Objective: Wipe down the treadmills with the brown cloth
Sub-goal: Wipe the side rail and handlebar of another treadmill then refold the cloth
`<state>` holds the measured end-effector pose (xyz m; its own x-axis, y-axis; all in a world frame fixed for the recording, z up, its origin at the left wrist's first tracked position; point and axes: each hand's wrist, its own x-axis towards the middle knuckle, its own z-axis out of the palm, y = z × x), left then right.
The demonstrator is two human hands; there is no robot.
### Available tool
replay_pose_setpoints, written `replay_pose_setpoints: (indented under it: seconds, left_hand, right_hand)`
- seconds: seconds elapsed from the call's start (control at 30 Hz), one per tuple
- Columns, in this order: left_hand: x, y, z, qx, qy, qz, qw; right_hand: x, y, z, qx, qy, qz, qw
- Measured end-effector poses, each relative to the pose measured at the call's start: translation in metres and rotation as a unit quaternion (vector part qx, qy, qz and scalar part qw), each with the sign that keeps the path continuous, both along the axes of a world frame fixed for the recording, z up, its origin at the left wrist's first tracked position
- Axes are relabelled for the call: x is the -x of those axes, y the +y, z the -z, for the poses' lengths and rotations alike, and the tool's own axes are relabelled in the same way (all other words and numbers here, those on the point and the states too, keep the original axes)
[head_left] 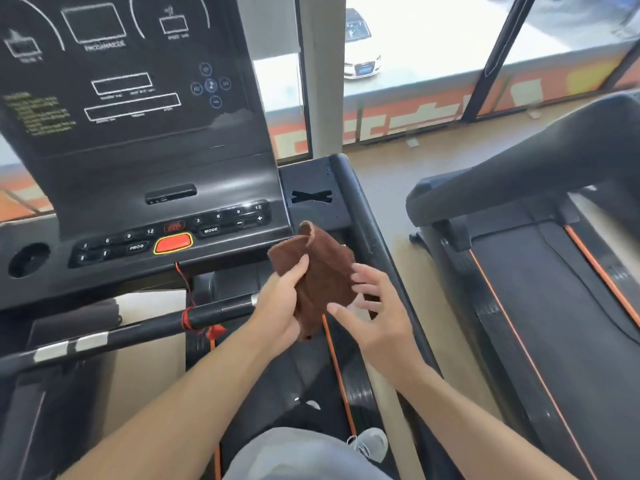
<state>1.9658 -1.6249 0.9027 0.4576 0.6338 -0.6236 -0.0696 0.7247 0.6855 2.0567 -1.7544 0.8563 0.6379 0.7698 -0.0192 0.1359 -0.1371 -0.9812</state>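
The brown cloth (320,275) hangs crumpled in front of me, below the right end of the treadmill console (138,188). My left hand (280,306) grips the cloth from the left, thumb pressed on its front. Just to the right of the cloth, my right hand (372,313) has its fingers spread and relaxed, fingertips near or brushing the cloth's edge, holding nothing. The console has a dark display, number buttons and a red stop button (173,243). A second treadmill (540,271) stands to the right.
A black handlebar (138,329) with a red cord tied on it crosses low left. The right side rail (363,216) of my treadmill runs beside the cloth. Beige floor separates the two machines. Windows (433,46) ahead show a white car outside.
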Motion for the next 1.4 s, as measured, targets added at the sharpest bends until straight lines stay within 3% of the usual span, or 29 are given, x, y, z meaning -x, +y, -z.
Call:
replay_pose_setpoints:
  seconds: [0.37, 0.43, 0.53, 0.67, 0.73, 0.8, 0.9, 0.97, 1.03, 1.13, 1.27, 1.4]
  left_hand:
    - [-0.050, 0.058, -0.023, -0.001, -0.131, 0.062, 0.989]
    - [-0.056, 0.086, -0.017, -0.026, -0.124, 0.048, 0.991]
    - [-0.055, 0.116, -0.008, -0.070, -0.060, 0.042, 0.995]
    - [-0.041, 0.126, 0.015, -0.131, 0.089, 0.080, 0.984]
    - [-0.033, 0.124, 0.027, -0.217, 0.203, 0.112, 0.948]
    - [-0.032, 0.116, 0.030, -0.351, 0.232, 0.149, 0.895]
    - [-0.049, 0.107, 0.039, -0.518, 0.225, 0.302, 0.768]
    - [-0.066, 0.107, 0.056, -0.541, 0.276, 0.427, 0.669]
    - [-0.080, 0.109, 0.071, -0.538, 0.323, 0.499, 0.598]
    - [-0.101, 0.125, 0.080, -0.551, 0.354, 0.513, 0.555]
    - [-0.136, 0.162, 0.083, -0.519, 0.366, 0.541, 0.552]
    - [-0.156, 0.194, 0.090, -0.540, 0.389, 0.536, 0.519]
  right_hand:
    - [-0.084, 0.030, 0.008, 0.049, 0.258, -0.053, 0.963]
    - [-0.113, 0.041, -0.003, 0.084, 0.210, -0.048, 0.973]
    - [-0.155, 0.069, -0.037, 0.185, 0.048, -0.054, 0.980]
    - [-0.196, 0.130, -0.069, 0.319, -0.182, -0.113, 0.923]
    - [-0.202, 0.159, -0.061, 0.375, -0.301, -0.091, 0.872]
    - [-0.196, 0.175, -0.038, 0.402, -0.359, -0.061, 0.840]
    - [-0.162, 0.185, 0.007, 0.418, -0.255, -0.052, 0.871]
    - [-0.139, 0.184, 0.032, 0.414, -0.198, -0.033, 0.888]
    - [-0.134, 0.187, 0.048, 0.390, -0.213, 0.000, 0.896]
    - [-0.152, 0.205, 0.054, 0.367, -0.194, 0.012, 0.910]
    - [-0.179, 0.240, 0.058, 0.345, -0.172, 0.026, 0.922]
    - [-0.193, 0.275, 0.063, 0.337, -0.169, 0.043, 0.925]
